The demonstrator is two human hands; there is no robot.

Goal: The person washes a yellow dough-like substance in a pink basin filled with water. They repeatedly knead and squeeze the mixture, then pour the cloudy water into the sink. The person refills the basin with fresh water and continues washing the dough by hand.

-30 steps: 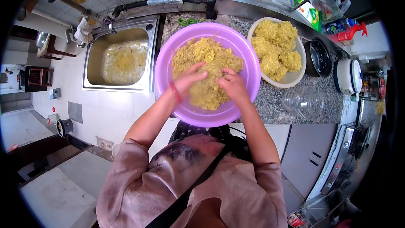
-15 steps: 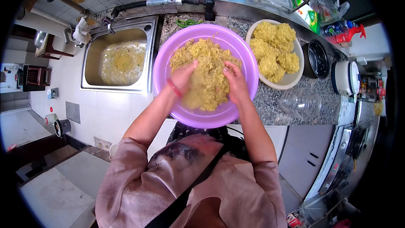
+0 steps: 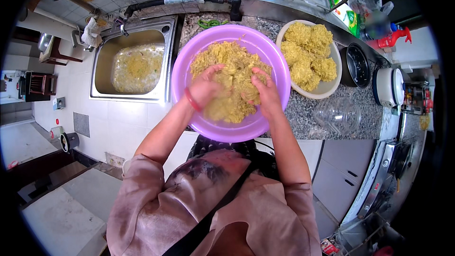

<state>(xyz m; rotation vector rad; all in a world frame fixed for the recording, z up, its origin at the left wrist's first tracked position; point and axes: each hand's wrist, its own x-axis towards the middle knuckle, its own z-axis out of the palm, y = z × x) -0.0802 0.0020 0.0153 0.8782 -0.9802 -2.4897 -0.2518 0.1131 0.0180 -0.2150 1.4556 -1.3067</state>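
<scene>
Several fingers (image 3: 212, 70) in yellow mixture (image 3: 227, 52)

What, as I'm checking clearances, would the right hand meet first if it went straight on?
The right hand would probably meet more yellow mixture inside the purple basin; depth is unclear.

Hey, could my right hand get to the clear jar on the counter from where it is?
Probably yes: the right hand is among the yellow mixture, and only the purple basin's rim and bare counter seem to lie between it and the clear jar.
</scene>
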